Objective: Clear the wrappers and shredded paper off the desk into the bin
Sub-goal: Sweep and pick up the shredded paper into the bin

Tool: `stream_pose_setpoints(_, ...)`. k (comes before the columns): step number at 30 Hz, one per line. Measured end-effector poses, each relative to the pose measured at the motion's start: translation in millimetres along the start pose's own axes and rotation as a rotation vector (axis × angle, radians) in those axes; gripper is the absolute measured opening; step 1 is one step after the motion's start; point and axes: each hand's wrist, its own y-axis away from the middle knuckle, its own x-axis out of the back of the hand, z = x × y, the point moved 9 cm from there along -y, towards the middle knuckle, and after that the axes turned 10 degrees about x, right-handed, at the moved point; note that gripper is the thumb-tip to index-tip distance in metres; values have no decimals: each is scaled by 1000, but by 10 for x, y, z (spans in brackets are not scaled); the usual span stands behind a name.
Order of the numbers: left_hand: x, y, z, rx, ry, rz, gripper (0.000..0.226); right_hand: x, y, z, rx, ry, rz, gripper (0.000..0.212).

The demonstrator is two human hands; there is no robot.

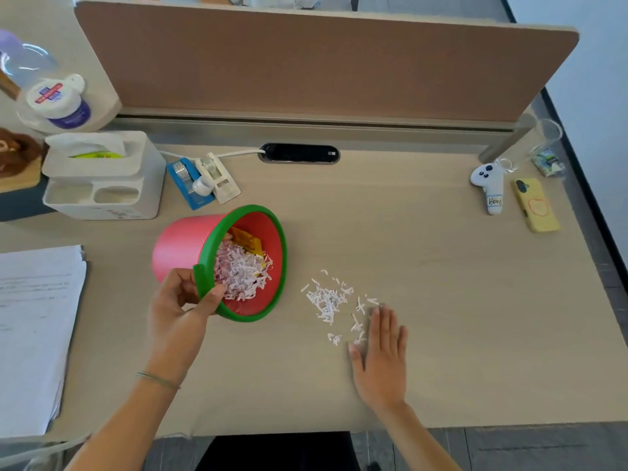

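A small red bin [180, 246] with a green rim lies tilted on the desk, its mouth facing right and toward me. Inside it are shredded paper and a yellow wrapper [246, 240]. My left hand [180, 304] grips the bin's rim at its lower left edge, thumb inside. A loose scatter of white shredded paper [328, 300] lies on the desk to the right of the bin. My right hand [382, 355] rests flat on the desk, fingers together, just right of and below the scatter, touching its nearest strips.
A white tissue-box organiser [102, 178] and two tape dispensers [204, 180] stand behind the bin. A stack of papers [34, 328] lies at the left edge. A plush toy [489, 185] and a yellow phone [537, 203] sit at the far right. A brown partition [306, 62] closes the back.
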Motion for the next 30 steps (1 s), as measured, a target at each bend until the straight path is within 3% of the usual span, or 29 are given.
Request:
stream_pose_setpoints(5,30,5,22,-22,-58,-21,32,-64,-471,-536,51,60,-11,90)
stream_pose_setpoints(11,60,1,24,-17,-53,-8,29,42,-770,-674,106,85,38,97)
stream_pose_setpoints(15,46,22,-8,-12,-48,-8,28,245,-935,-751,289,115,156,75)
stream_pose_setpoints(19,45,20,-2,-22,-37,13,28,227,-1082,-869,490,184,144,48)
stream_pose_setpoints(24,24,10,-12,-28,-23,17,26,207,-1041,-946,608,132,227,21)
stream_pose_setpoints(30,17,3,-43,-27,-18,14,29,133,-1045,-982,656,222,255,28)
